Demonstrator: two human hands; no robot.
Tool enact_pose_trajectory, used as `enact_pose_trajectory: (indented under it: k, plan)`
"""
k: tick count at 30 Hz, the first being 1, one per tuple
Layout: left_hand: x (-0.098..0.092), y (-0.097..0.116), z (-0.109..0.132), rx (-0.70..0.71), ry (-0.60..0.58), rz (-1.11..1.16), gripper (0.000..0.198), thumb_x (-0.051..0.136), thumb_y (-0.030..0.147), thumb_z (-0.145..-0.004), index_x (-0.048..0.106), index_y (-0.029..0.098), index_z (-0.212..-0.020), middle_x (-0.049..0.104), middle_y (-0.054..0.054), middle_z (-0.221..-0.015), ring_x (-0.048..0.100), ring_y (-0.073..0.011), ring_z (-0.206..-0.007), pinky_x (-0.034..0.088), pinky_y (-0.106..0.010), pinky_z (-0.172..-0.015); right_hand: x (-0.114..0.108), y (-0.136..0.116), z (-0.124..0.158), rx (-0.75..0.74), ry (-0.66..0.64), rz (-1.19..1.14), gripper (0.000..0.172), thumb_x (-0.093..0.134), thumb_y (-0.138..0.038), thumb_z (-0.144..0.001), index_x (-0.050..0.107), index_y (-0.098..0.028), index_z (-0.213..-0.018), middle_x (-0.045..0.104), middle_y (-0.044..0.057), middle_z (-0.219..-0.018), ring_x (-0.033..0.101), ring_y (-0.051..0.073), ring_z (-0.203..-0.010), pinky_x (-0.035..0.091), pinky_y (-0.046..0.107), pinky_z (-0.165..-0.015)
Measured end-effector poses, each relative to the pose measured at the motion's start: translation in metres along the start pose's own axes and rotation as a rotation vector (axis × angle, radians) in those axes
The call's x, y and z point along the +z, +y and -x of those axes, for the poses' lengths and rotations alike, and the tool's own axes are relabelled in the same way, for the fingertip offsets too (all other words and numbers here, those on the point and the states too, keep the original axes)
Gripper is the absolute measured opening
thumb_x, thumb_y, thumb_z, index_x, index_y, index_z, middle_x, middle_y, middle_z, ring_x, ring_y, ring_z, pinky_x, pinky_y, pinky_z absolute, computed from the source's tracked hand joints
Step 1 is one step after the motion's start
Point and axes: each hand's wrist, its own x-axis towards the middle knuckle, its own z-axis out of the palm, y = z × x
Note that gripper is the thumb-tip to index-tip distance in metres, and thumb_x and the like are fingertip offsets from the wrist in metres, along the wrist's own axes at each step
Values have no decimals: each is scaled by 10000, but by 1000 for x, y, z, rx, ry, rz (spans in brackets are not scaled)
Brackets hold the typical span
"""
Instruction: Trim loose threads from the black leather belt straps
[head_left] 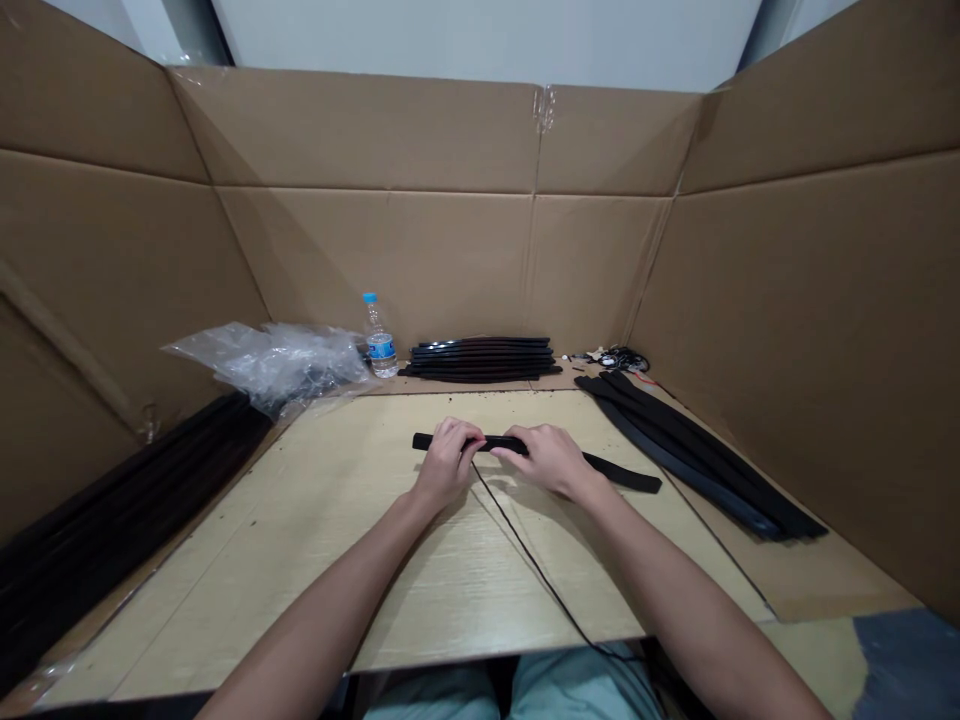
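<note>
A long black strip (626,474) lies crosswise over the pale board (300,560), its left end flat and its right part bending toward me. My left hand (451,455) pinches the strip near its left end. Farther right along the same strip, my right hand (547,457) is closed around it, thumb toward the left hand. A thin black cord (529,555) runs from my left fingertips down over the board's front edge near my lap. What exactly the left fingertips press at the cord's end is too small to tell.
Black strips are stacked at the back (480,360), with more on the right (697,460) and a dark pile on the left (135,500). Clear plastic wrap (277,365), a water bottle (381,345) and tangled wires (622,359) lie near the cardboard walls (390,240).
</note>
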Motion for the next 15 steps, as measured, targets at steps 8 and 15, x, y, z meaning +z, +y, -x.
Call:
enact_pose_trajectory:
  k: [8, 15]
  plan:
    - [0, 3, -1, 28, 9, -8, 96, 515, 136, -907, 587, 197, -889, 657, -45, -811, 560, -193, -790, 475, -352, -728, 3, 2, -1, 25, 1, 10, 448, 414, -542, -932, 675, -191, -1032, 750, 99, -890, 691, 247, -847, 476, 326, -725]
    - [-1, 2, -1, -7, 40, -66, 100, 507, 124, -899, 572, 200, -893, 647, -48, -823, 554, -202, -807, 467, -357, -725, 5, 5, -2, 16, -29, -23, 352, 500, -457, -934, 637, -161, -1065, 703, 51, -905, 666, 186, -808, 525, 392, -775]
